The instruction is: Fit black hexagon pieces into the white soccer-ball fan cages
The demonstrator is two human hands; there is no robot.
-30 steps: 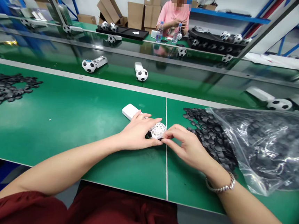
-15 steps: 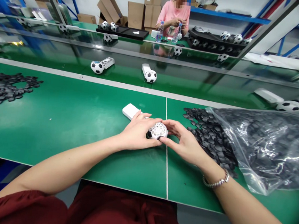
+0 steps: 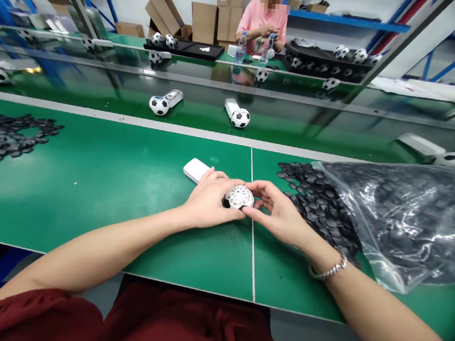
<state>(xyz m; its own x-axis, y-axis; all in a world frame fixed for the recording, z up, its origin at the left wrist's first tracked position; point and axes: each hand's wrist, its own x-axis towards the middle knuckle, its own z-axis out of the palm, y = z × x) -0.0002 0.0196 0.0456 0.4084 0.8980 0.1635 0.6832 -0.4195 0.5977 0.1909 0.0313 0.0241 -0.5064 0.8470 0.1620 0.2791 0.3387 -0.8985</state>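
A football-patterned ball housing (image 3: pixel 239 197), white with an open lattice on top and black patches at its lower side, is held low over the green bench between my hands. A white block-shaped handle (image 3: pixel 195 170) sticks out to the upper left, partly covered by my fingers. My left hand (image 3: pixel 214 198) is wrapped round the ball from the left, thumb along the near side. At the ball's right edge, my right hand (image 3: pixel 275 211) grips with thumb and curled fingers. Loose black plastic pieces (image 3: pixel 326 221) lie just beyond my right hand.
A clear plastic bag (image 3: pixel 410 223) full of black pieces lies at the right. Another pile of black pieces (image 3: pixel 7 138) is at the left. Beyond the bench, a conveyor carries football units (image 3: pixel 240 117). A person in pink (image 3: pixel 262 27) works opposite near bottles and trays.
The nearer football units on the conveyor have shifted right, while those on the far strip have shifted left. My hands keep their hold on the ball with only slight movement.
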